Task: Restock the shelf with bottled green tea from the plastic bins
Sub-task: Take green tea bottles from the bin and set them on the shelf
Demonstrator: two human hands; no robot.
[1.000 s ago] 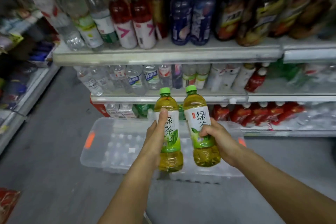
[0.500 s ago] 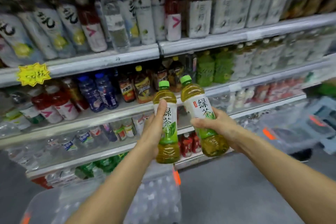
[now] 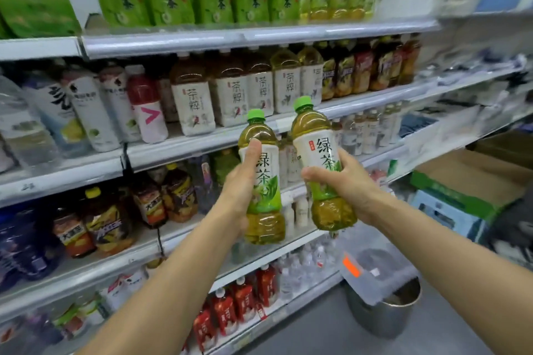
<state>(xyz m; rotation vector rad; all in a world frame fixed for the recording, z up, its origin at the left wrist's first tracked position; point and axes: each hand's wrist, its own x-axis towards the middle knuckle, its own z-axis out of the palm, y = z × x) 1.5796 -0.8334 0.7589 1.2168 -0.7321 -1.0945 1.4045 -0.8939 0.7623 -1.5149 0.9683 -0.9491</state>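
Both arms reach forward toward the shelf (image 3: 230, 37). The left hand (image 3: 242, 181) wraps one green tea bottle (image 3: 264, 181) upright; the right hand (image 3: 343, 181) wraps another bottle (image 3: 323, 153), tilted slightly, just beside it. A plastic bin (image 3: 375, 268) sits below the shelf.

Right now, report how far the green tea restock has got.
Done: two bottles are out of the bin. In hand: the left hand grips one green tea bottle, the right hand another, both raised before the shelves. Left: neither is shelved yet.
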